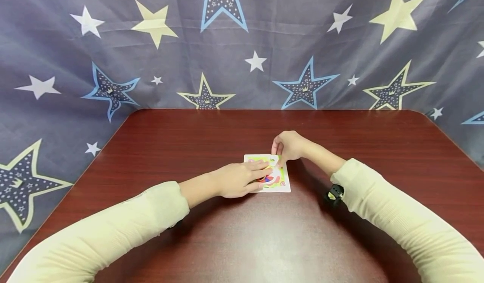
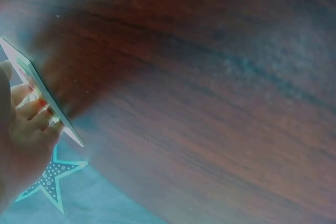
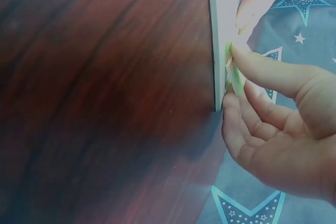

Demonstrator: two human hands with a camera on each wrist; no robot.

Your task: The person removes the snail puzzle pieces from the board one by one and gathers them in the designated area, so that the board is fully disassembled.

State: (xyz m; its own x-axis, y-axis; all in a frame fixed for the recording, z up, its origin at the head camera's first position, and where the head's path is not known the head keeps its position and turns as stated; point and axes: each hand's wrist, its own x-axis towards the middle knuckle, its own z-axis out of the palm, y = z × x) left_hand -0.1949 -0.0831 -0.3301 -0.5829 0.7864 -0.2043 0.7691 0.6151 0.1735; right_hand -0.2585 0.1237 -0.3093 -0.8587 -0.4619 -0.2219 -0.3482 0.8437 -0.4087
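Pale left sleeve and right sleeve lie nearest the head camera, reaching in from 7 and 5 o'clock. Below the right cuff, toward its 8 o'clock, sits a small black device. Both arms meet at a thin, colourful picture board with a white border, on the reddish-brown bench, about 5 o'clock from the centre of the view. From the board's 9 o'clock, the left hand rests across it, fingers extended, its grip closed round nothing. At the board's 1 o'clock, the right hand has its grip nearly together, thumb and fingers pinching a small green-edged piece at the border. Beyond the bench, at 12 o'clock, hangs a grey star-patterned curtain.
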